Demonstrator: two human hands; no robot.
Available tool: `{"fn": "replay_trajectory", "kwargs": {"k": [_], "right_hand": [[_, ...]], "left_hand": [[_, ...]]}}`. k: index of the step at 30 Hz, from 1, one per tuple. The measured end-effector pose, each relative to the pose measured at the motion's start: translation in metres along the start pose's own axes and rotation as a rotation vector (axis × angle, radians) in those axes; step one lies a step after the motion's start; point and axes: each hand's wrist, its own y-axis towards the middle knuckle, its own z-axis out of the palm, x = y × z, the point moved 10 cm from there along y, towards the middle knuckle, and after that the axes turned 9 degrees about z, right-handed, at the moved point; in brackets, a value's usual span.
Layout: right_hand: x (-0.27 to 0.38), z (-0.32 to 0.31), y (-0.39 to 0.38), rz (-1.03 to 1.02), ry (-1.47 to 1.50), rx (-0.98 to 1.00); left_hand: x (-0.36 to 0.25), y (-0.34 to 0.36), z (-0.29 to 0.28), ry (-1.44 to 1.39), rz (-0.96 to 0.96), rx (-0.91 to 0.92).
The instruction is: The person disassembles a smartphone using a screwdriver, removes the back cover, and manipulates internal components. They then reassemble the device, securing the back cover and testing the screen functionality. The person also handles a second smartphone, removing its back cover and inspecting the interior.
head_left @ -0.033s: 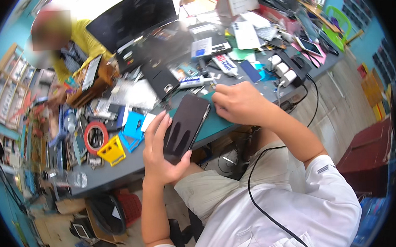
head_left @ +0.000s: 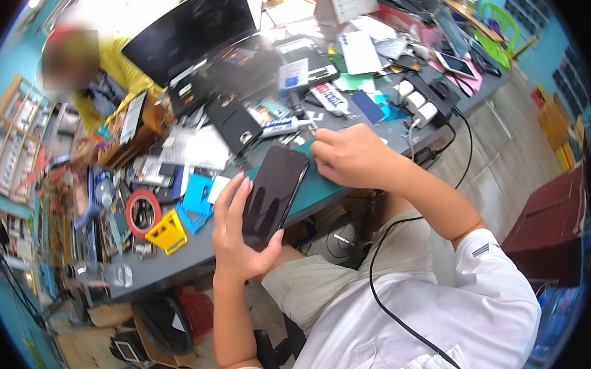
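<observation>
"Where's the phone in all that clutter?"

"The dark smartphone is in the left hand, fingers along one long side, thumb at the lower end of the other. It's tilted over the front of the bench, by the green mat; I can't tell whether its top end touches."

"And the right hand?"

"Curled narrow, just beside the phone's upper right edge. Whether it pinches anything, I can't see from here."

"So which step is this?"

"Close handwork around that edge, I'd judge, with the left bracing."

"What does the next move call for?"

"A firm left grip, I'd say, and small, light finger movements on the right."
</observation>
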Motion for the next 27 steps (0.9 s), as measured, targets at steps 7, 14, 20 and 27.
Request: {"fn": "replay_trajectory", "kwargs": {"k": [7, 14, 20, 27], "right_hand": [[-0.012, 0.001, -0.018, 0.092, 0.045, -0.026], [-0.032, -0.004, -0.02, 0.189, 0.128, -0.117], [-0.087, -0.032, -0.024, 0.401, 0.202, -0.291], [-0.096, -0.013, -0.023, 0.366, 0.217, -0.285]], "left_hand": [[-0.005, 0.006, 0.012, 0.051, -0.011, 0.088], [-0.013, 0.016, 0.017, 0.186, -0.131, 0.135], [-0.016, 0.024, 0.029, 0.343, -0.216, 0.185], [-0.017, 0.04, 0.032, 0.315, -0.264, 0.214]]}}
